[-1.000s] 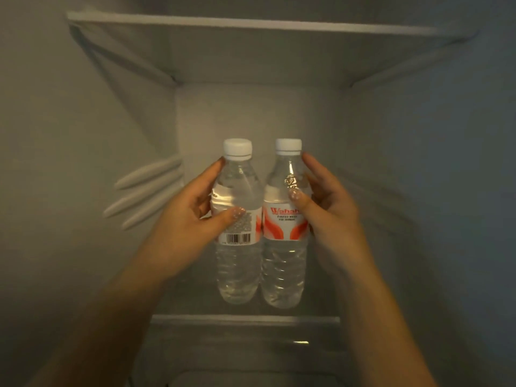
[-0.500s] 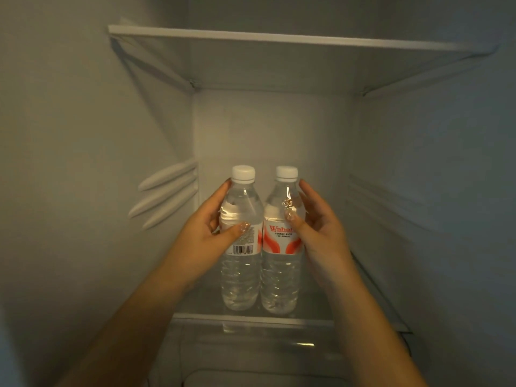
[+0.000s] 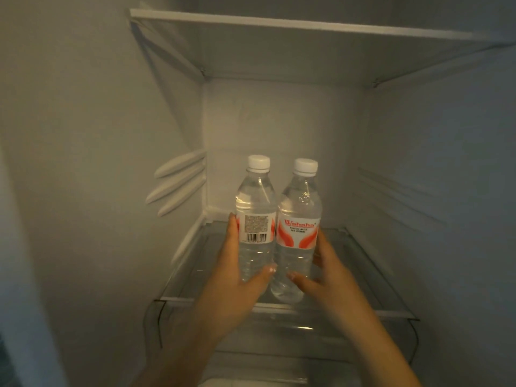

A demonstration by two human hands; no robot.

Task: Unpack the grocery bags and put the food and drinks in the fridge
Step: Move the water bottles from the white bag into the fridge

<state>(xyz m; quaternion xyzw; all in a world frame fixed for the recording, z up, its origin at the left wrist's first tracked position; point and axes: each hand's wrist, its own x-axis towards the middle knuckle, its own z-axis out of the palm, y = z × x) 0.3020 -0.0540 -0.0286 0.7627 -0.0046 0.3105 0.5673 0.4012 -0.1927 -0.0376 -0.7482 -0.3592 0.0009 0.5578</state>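
Note:
Two clear water bottles with white caps stand side by side inside the fridge, near the front of a glass shelf (image 3: pixel 363 263). The left bottle (image 3: pixel 255 202) shows its barcode; the right bottle (image 3: pixel 298 208) shows a red and white label. My left hand (image 3: pixel 237 289) wraps the left bottle's lower body, fingers on its left side and thumb across the front, hiding its base. Low on the right bottle, my right hand (image 3: pixel 326 277) holds it with the thumb in front and the fingers behind its right side.
A second shelf (image 3: pixel 279 23) spans the fridge overhead. Three raised ribs (image 3: pixel 178 185) stick out from the left wall. A clear drawer (image 3: pixel 279 331) sits just below the glass shelf. Bare glass lies left, right and behind the bottles.
Both hands have slid down from the labels to the lower bodies of the bottles. The view has drawn back, so more of the shelf and the drawer shows.

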